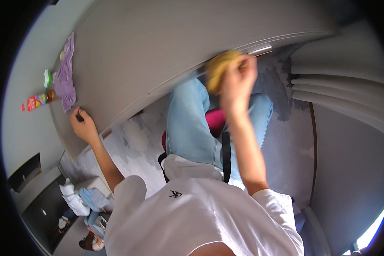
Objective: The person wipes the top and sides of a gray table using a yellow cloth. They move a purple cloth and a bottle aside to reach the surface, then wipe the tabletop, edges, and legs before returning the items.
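Note:
My right hand (238,80) grips a yellow cloth (220,68), blurred, at the near edge of a long grey-brown tabletop (147,48), above my knees. My left hand (83,124) rests at the left part of the tabletop with its fingers curled; whether something dark is inside them or it is only shadow, I cannot tell. Just beyond it lies a crumpled purple cloth (65,83). Past this cloth are a bottle with a red cap and coloured label (36,101) and a bottle with a green and white top (47,78).
A metal strip (260,50) sits at the table's edge. Grey curtains (339,92) hang at the right beside a grey panel (348,160). Patterned carpet (284,160) covers the floor. At the lower left, a person (91,238) is near a pale seat holding clothes (94,198).

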The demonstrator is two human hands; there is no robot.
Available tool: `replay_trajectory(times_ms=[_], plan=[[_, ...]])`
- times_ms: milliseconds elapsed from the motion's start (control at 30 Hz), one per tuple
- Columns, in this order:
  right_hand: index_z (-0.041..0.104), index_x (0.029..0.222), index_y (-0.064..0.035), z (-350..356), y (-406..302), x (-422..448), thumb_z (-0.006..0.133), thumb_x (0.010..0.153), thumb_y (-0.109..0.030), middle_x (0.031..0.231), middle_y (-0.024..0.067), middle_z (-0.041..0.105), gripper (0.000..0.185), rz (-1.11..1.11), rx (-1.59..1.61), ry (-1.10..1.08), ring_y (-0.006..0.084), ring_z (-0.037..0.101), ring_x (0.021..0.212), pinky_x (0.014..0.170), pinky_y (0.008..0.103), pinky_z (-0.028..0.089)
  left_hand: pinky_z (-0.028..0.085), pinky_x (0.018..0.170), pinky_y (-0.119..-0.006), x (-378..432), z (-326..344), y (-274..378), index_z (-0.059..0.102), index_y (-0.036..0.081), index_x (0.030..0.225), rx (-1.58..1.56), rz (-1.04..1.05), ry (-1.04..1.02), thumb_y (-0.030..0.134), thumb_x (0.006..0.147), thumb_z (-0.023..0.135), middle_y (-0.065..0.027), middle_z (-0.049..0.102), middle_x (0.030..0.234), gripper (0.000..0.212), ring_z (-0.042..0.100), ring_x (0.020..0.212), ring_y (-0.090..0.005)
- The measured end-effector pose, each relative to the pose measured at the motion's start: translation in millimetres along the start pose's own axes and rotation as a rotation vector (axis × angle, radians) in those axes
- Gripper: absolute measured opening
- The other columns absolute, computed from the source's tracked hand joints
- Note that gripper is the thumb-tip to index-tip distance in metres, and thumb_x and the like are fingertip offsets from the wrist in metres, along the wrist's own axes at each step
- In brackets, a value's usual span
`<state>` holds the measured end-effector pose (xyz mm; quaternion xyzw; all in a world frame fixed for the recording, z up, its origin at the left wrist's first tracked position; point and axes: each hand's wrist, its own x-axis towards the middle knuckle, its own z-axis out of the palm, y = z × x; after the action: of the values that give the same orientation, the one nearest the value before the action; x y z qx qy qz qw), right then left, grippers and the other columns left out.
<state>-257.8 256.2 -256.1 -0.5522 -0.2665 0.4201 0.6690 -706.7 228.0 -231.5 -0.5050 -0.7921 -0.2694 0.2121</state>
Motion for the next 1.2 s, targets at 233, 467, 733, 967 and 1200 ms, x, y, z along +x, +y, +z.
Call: replay_trajectory(times_ms=[233,467,733,967,1200], plan=[[0.042,0.095,-0.0037,28,2,-25,0.054,0.083,0.002,0.078,0.0038,0.050,0.018,0.089,0.156,-0.025,0.0085,0.045,0.066,0.054,0.0260,0.039,0.051,0.087,-0.035,3,-4,6,0.071,0.006,0.108,-0.083,-0.034,-0.027,0.022,0.093,0.061,-0.0100,0.072,0.106,0.023,0.067,0.098,-0.0251],[0.047,0.093,-0.0023,-67,-44,108,0.055,0.088,-0.004,0.077,0.0020,0.049,0.010,-0.130,-0.007,0.272,0.0070,0.044,0.066,0.055,0.0252,0.038,0.051,0.085,-0.038,2,7,-26,0.071,0.008,0.108,-0.062,0.004,-0.037,0.024,0.093,0.061,-0.0122,0.071,0.109,0.024,0.067,0.099,-0.0302],[0.052,0.092,-0.0004,-160,-78,228,0.060,0.087,-0.010,0.076,0.0039,0.052,0.013,-0.146,-0.190,0.354,0.0115,0.048,0.068,0.061,0.0279,0.043,0.050,0.090,-0.036,4,5,-22,0.069,0.007,0.113,-0.054,-0.006,-0.066,0.027,0.096,0.059,-0.0108,0.070,0.113,0.028,0.066,0.105,-0.0272],[0.051,0.101,-0.0018,-146,-70,206,0.059,0.091,-0.014,0.084,0.0069,0.055,0.017,-0.026,0.023,0.299,0.0138,0.053,0.072,0.061,0.0312,0.047,0.050,0.090,-0.038,3,5,-14,0.070,0.009,0.113,-0.034,-0.035,-0.056,0.030,0.096,0.059,-0.0103,0.070,0.114,0.029,0.065,0.106,-0.0289],[0.042,0.082,-0.0031,-28,-13,45,0.058,0.081,-0.004,0.068,0.0045,0.049,0.015,-0.147,-0.118,-0.008,0.0128,0.046,0.064,0.054,0.0328,0.042,0.050,0.088,-0.038,5,2,-28,0.070,0.009,0.110,0.032,0.020,-0.016,0.029,0.094,0.060,-0.0117,0.070,0.112,0.028,0.065,0.104,-0.0313]])
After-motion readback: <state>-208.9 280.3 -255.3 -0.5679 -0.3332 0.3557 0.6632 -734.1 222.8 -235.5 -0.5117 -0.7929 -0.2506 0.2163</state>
